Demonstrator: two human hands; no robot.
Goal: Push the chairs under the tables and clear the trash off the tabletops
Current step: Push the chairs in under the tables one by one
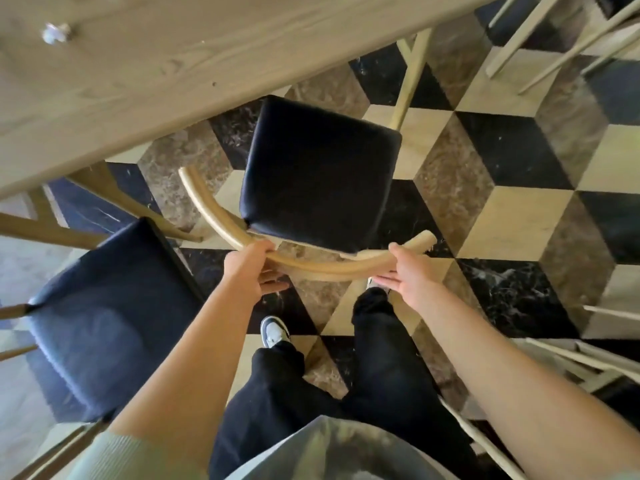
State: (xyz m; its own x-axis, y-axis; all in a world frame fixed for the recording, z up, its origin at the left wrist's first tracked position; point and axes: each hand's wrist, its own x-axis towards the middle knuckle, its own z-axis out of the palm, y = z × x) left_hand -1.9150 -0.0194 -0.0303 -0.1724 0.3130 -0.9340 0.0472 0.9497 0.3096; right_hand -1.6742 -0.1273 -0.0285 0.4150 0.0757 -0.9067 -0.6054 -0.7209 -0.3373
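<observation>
Now I have my left hand point(250, 271) and right hand point(408, 273), fingers gripping the chair point(318, 174) backrest, seat just short of the table point(145, 74); next, a straight push under.

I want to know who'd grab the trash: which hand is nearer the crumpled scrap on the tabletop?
Left. The left hand, on the chair's curved backrest, sits below the crumpled scrap; the right hand holds the backrest's other end, farther right.
</observation>
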